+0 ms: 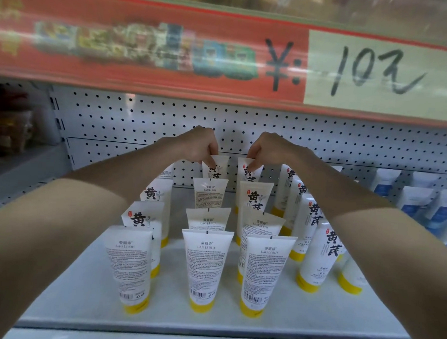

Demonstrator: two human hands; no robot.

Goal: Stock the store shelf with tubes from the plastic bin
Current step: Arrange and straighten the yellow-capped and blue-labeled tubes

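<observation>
Far left: a neighbouring shelf bay (17,165), its goods too blurred to name. White pegboard back panel (142,119) runs behind the main bay. Grey shelf deck (84,291) carries white tubes standing cap-down on yellow caps, in columns running front to back. Left column (130,265): the front tube shows its small-print back, and the two behind it show large black characters. Left hand (203,145) reaches to the back row, knuckles up, with fingers and thumb pinching the flat crimped top of the left rear tube (217,167). That tube is upright, close to the pegboard, label characters facing the camera; its base is hidden by the tubes in front, so I cannot tell whether it rests on the deck. Middle column (204,266): three tubes ahead of it, all back-side out, marked LAO LI SHI. Right hand (265,149) mirrors the left, pinching the top edge of the right rear tube (250,170), which is also upright; the two held tubes stand just beside each other, with a narrow gap between. Next column (262,271): the front two are back-side out, the third shows characters. Further right, more of the same tubes (316,252) stand angled, label fronts visible. Far right: blue-and-white tubes (440,212) in their own block. Overhead, a red price banner (145,50) spans the bay, its printed pictures blurred; its pale card (380,73) at the right reads "10元" in hand-lettering.
</observation>
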